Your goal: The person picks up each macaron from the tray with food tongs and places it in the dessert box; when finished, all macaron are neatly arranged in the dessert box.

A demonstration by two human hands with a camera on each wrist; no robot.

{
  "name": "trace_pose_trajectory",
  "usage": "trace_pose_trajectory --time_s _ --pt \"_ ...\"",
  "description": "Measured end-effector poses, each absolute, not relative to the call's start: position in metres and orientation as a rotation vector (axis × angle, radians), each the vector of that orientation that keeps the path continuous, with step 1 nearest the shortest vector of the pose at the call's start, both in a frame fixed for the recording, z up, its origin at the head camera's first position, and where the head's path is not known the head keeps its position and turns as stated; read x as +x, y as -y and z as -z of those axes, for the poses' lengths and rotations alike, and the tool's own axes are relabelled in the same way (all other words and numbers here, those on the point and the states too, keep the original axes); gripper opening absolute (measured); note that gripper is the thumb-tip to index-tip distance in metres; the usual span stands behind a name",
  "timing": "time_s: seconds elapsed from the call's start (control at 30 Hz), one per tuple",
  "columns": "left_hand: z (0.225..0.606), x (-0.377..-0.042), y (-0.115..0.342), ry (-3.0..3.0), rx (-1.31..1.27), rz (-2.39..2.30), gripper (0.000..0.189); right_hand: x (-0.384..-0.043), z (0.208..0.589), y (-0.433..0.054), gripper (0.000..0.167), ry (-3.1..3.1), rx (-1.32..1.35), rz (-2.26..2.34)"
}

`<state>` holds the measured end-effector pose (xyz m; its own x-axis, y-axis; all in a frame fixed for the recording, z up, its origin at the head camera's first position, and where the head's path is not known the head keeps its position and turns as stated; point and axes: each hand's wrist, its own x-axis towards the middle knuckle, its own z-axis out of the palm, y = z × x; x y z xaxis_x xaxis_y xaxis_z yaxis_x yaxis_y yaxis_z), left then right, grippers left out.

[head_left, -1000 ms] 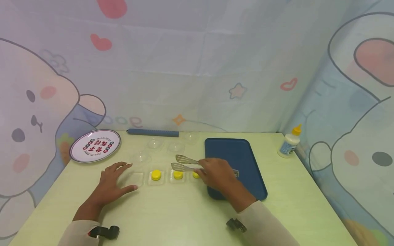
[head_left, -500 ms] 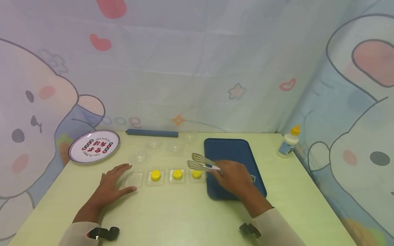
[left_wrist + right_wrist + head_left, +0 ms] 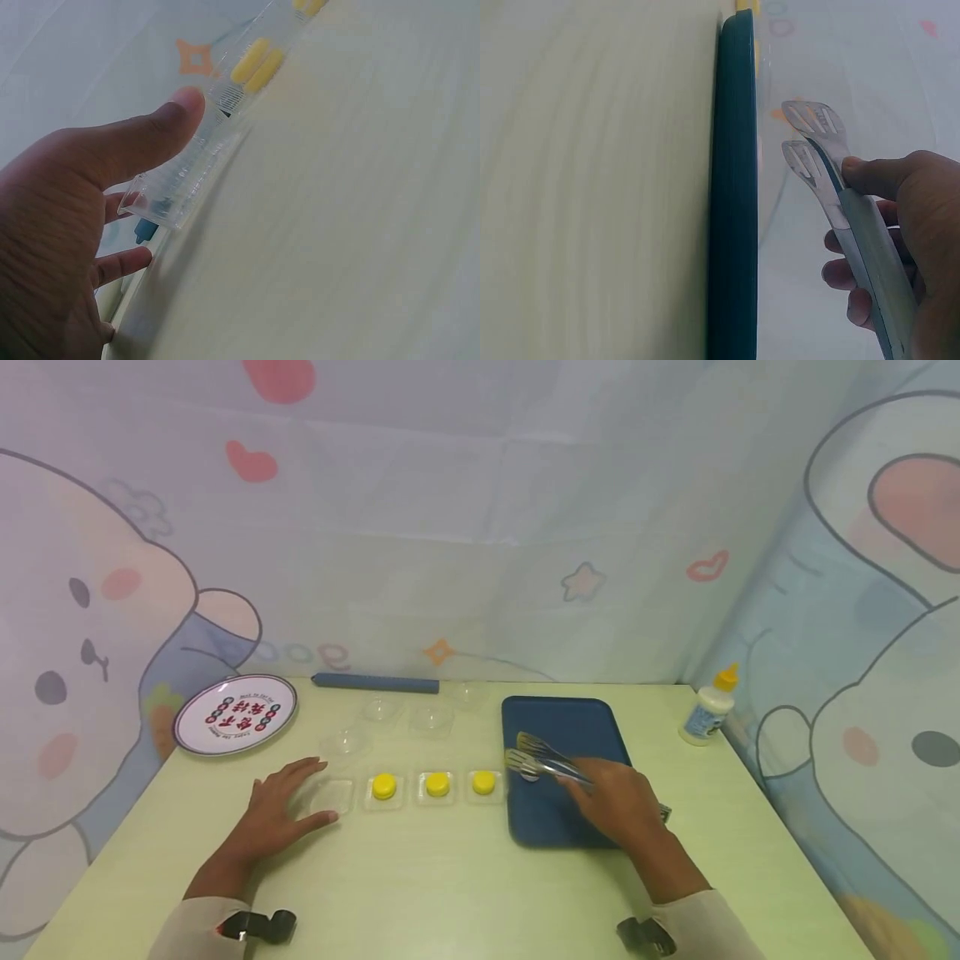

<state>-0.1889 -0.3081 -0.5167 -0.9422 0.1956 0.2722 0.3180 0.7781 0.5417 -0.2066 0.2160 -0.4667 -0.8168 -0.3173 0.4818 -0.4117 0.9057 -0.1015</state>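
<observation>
My right hand (image 3: 618, 797) grips a pair of metal tongs (image 3: 862, 247), thumb on one arm and fingers on the other. Their slotted tips are slightly apart over the blue tray (image 3: 566, 831), with nothing between them. My left hand (image 3: 273, 818) rests at the left, thumb and fingers spread beside a clear plastic base (image 3: 332, 796). To its right stand three similar bases in a row, bearing a yellow macaron (image 3: 384, 786), a second yellow macaron (image 3: 438, 784) and a third yellow macaron (image 3: 483, 782). The left wrist view shows the thumb overlapping the clear base.
Several clear domed lids, one a clear lid (image 3: 431, 718), lie behind the row. A blue-grey bar (image 3: 375, 682) lies along the back edge. A printed plate (image 3: 236, 714) stands at the back left, and a white glue bottle (image 3: 707, 710) with a yellow cap at the back right.
My right hand has moved right with the tongs, away from the row of bases to over the tray, uncovering the third macaron. The left hand has stayed in place.
</observation>
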Motion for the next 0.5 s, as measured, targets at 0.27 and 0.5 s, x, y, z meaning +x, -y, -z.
trace_pose_trajectory --time_s 0.27,0.5 --pt "0.516 -0.188 0.307 2.771 -0.407 0.875 0.077 -0.208 0.474 -0.229 0.033 2.551 0.493 -0.298" --pt "0.512 -0.186 0.305 2.771 -0.405 0.856 0.077 -0.208 0.478 -0.235 0.035 2.57 0.468 -0.288"
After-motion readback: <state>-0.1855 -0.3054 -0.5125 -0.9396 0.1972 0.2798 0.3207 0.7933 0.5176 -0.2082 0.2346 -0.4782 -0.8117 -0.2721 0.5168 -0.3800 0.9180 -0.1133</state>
